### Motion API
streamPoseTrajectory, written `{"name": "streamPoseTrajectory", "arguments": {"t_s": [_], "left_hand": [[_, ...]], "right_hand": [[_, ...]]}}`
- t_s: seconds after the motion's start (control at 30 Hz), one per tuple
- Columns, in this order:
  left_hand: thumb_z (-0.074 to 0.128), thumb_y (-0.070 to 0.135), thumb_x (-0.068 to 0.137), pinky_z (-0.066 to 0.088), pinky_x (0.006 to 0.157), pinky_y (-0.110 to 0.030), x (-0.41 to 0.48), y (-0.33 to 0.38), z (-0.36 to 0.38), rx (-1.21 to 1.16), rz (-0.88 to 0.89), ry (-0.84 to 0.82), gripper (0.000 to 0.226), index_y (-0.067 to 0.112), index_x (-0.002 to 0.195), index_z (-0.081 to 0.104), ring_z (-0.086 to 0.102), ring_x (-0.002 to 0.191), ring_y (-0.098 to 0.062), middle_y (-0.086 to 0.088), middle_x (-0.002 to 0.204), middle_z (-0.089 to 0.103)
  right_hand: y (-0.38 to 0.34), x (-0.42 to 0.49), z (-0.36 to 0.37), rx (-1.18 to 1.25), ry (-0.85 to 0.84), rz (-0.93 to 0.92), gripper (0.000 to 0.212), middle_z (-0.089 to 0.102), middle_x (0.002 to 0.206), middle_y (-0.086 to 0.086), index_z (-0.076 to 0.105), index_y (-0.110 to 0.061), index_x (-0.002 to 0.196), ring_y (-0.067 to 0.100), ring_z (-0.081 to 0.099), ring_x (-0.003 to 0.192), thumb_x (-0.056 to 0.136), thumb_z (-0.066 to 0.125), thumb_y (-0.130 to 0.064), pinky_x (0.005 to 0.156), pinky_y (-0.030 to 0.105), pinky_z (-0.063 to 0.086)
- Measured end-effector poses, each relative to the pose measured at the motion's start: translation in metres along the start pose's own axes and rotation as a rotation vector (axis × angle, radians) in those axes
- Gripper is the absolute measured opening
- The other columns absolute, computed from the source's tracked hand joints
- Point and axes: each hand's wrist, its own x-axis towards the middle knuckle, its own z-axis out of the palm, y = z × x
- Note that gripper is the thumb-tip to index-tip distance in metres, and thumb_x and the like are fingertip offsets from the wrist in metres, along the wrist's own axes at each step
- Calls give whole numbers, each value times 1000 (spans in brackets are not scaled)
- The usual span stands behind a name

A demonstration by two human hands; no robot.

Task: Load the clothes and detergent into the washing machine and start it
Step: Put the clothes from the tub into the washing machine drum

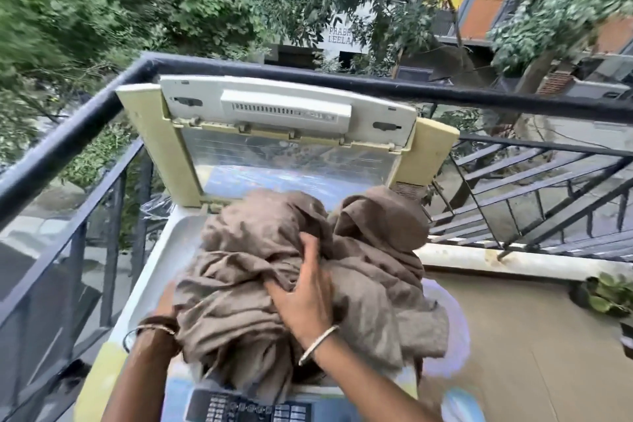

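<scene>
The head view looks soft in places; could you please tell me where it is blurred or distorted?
In the head view: soft daylight, no hard shadows; the wide lens bows the railing; the foliage at left and the control panel are smeared; the brown cloth and right hand are fairly sharp.

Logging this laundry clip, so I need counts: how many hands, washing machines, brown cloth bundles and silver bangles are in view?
hands, left hand and right hand: 2
washing machine: 1
brown cloth bundle: 1
silver bangle: 2
Total: 6
</scene>
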Motion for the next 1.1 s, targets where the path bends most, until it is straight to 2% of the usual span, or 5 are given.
{"name": "streamPoseTrajectory", "arguments": {"t_s": [0.2,0.57,0.8,1.0,1.1], "left_hand": [[50,17,97,41,68,-26,-61,41,16,57,186,-116,21,19,117,55,56,83,-11,-6,101,63],[68,62,69,15,121,-37,-18,-40,113,1273,168,-287,111,29,153,4,2,149,-33,-15,160,-10],[54,44,80,18,120,-41,49,-76,96,1249,33,-90,92,19,152,3,15,147,-34,-14,161,2],[44,41,89,34,110,-53,48,-62,117,1023,-35,83,74,32,151,5,47,129,-41,-21,147,41],[37,49,90,29,112,-53,48,-61,118,990,-30,57,72,34,151,2,41,133,-40,-20,149,37]], "right_hand": [[99,3,42,-640,-133,107,81,55,128,14,16,-45,139,34,66,75,80,56,-7,61,41,54],[102,62,20,-457,-704,243,56,48,145,11,41,-27,144,31,49,130,90,57,-27,107,35,41],[104,37,-94,-328,247,55,5,70,74,-8,67,-24,81,13,66,72,76,68,-24,67,31,52],[190,26,-136,-228,-233,382,129,37,140,-9,16,-37,150,8,36,128,44,88,-57,110,31,34],[201,21,-124,-123,-132,404,101,59,129,-7,38,-35,142,12,56,120,54,86,-50,101,32,46]]}}
